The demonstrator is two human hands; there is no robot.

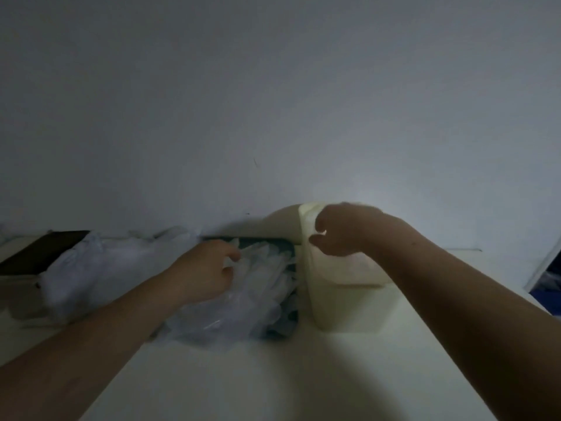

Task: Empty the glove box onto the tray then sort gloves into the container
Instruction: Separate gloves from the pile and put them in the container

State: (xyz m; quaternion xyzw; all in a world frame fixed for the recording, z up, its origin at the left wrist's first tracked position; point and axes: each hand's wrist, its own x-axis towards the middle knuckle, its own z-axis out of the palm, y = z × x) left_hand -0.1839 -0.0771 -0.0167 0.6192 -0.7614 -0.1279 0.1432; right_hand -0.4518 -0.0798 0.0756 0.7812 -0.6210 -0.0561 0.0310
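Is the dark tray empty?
No, a heap of clear gloves fills the tray under the left hand.

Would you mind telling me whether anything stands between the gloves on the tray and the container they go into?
Nothing stands between the gloves on the tray and the container beside it, but the right hand hangs over the container's top.

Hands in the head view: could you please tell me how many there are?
2. The left hand is on the clear gloves heaped in the dark tray; the right hand hangs above the cream container beside it. No other hand shows.
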